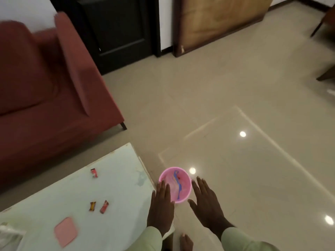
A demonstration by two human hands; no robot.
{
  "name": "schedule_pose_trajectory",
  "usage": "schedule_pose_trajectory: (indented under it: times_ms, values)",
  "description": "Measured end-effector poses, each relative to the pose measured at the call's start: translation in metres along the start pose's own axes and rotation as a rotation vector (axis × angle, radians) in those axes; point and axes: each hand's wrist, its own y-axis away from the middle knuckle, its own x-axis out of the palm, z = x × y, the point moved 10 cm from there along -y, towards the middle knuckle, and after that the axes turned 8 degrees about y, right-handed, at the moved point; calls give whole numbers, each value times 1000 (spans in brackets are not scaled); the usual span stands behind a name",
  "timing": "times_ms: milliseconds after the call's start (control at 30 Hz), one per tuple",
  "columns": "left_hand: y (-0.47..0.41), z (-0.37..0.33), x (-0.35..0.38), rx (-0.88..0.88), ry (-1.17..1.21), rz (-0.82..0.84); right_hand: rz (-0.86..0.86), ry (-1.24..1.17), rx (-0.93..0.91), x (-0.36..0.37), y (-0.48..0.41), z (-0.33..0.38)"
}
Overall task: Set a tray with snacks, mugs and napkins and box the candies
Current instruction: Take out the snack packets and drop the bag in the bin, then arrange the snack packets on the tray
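Bare foot (186, 241) at the bottom edge, on the tiled floor (235, 98), between the two pale green sleeves.

Left hand (161, 207): flat, fingers spread, palm down, nothing gripped. It overlaps the near-left rim of the pink bin as seen from above; whether it touches the rim cannot be told. Right hand (206, 201): likewise flat with fingers splayed, nothing gripped, just beside the bin's right side, apart from it.

Pink bin (178, 180): round, upright on the floor, just beside the right edge of the desk. Inside: a blue strip-like item and clear crumpled wrapping; a small red spot near the far wall. Contents too blurred to name further.

Desk (117, 187): pale green top, scuffed near its right edge. On it, nearest first: a pink square pad (66, 231) lying flat near the front; at the far left edge, something white and crumpled, partly cut off; two wrapped candies side by side, one yellow-brown candy (92, 206) and one red candy (104, 207), close but apart; further back, a lone red-and-white candy (94, 173), well apart from the pair.

Beyond the desk: red sofa (45, 84) at left, on dark legs. Behind it a black door (117, 28), then a wooden panel (221, 17) leaning at the wall. Ceiling lights reflect as bright spots on the floor tiles.
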Motion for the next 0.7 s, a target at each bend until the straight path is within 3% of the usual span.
schedule_pose_trajectory:
  times_ms: [200,333,700]
  values:
    - [100,-21,-77,-1,-135,-226,-225,-18,-78,-78,79,47]
    - [168,-16,-95,-95,-175,-349,-340,10,-210,-97,128,81]
    - [309,65,-111,-335,-68,-541,-405,157,-501,-97,203,190]
